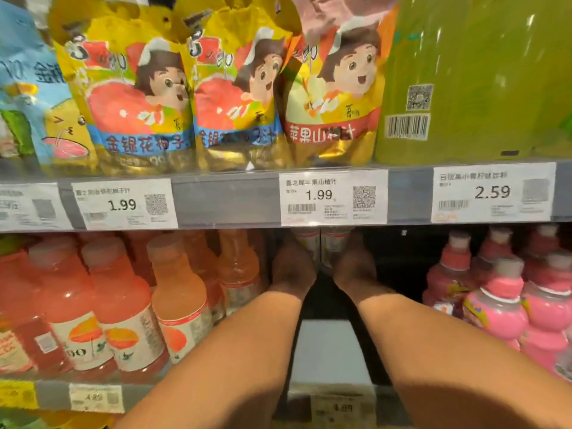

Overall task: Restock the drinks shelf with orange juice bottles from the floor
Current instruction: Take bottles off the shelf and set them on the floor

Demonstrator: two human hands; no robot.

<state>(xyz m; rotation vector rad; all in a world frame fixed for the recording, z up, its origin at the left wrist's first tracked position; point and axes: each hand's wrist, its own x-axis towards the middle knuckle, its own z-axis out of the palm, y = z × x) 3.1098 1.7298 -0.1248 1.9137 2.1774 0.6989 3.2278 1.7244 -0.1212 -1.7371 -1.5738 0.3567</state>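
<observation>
Single head view, close to the drinks shelf [223, 199], facing forward and slightly down

Grey shelf [328, 351] with orange juice bottles [123, 311] at left, pink bottles [501, 305] at right.

This was a shop's drinks aisle: white paper price tags [333, 198] with printed prices and barcodes lined a grey shelf rail [226, 199], above rows of orange plastic juice bottles [179, 292] and pink plastic bottles [495, 305], below yellow foil drink pouches [136, 97].
</observation>
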